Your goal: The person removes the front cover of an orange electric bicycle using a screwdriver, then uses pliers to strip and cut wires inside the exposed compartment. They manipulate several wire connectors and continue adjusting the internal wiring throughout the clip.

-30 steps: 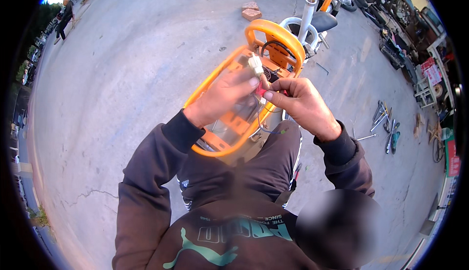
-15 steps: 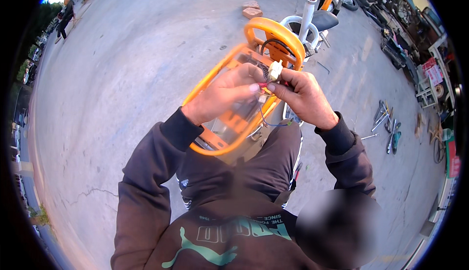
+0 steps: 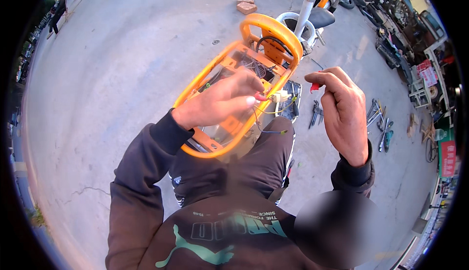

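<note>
My left hand [image 3: 220, 99] pinches a red-covered part of the wiring [image 3: 260, 96] over an orange tubular scooter frame [image 3: 217, 154], beside a white connector [image 3: 280, 95] with thin wires hanging from it. Raised to the right of the connector, my right hand [image 3: 341, 109] holds a small red piece [image 3: 315, 87], perhaps tape, between curled fingers. Under the connector, outside the frame's right rail, sits a tray-like item [image 3: 288, 111] with dark things in it; its details are unclear.
A white steering tube [image 3: 306, 11] and dark seat [image 3: 322, 18] stand beyond the frame. Bricks [image 3: 246, 7] lie behind it, scattered tools [image 3: 386, 133] on the ground at right. Vehicles and parts [image 3: 395, 50] line the right edge; a person [image 3: 57, 13] is at upper left.
My right hand has let go of the connector area and moved rightward and up with the red piece. The connector has dropped slightly and now lies sideways; my left hand still pinches the wiring.
</note>
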Demonstrator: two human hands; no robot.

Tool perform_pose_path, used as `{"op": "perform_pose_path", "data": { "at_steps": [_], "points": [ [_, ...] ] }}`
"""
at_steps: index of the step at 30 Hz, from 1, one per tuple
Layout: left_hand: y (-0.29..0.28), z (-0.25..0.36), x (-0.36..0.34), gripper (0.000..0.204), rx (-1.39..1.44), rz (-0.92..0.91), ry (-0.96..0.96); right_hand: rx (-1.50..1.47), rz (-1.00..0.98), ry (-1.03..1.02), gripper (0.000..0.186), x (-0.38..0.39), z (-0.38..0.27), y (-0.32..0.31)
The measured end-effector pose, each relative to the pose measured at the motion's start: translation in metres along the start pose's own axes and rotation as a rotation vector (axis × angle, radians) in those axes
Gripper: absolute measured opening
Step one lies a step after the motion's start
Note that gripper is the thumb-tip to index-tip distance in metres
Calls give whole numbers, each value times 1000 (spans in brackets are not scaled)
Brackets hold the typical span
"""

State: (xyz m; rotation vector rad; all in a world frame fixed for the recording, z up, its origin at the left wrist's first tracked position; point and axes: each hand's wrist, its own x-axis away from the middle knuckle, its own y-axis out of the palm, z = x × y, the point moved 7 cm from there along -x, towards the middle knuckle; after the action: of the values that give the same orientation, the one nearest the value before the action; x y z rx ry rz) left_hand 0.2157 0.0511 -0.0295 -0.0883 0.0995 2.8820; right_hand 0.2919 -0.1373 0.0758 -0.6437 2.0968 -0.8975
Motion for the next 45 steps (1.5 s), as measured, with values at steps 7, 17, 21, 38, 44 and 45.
{"op": "perform_pose_path", "data": {
  "at_steps": [7,17,21,38,44,45],
  "points": [
    [-1,-4,-7,22,-115,13,100,672,-49,281,27,56,91,33],
    [-10,-5,-7,23,-148,107,-4,-93,219,86,17,41,-25,62],
    [-10,4,-8,21,-158,134,-48,-469,205,311,19,27,-4,92],
    [-13,7,-2,15,-164,259,32,-480,225,388,11,23,-5,97],
    [-19,9,-4,22,-85,308,5,-900,263,434,13,29,14,119],
    [-20,8,-4,23,-89,313,8,-963,256,454,13,29,14,121]
  ]
}}
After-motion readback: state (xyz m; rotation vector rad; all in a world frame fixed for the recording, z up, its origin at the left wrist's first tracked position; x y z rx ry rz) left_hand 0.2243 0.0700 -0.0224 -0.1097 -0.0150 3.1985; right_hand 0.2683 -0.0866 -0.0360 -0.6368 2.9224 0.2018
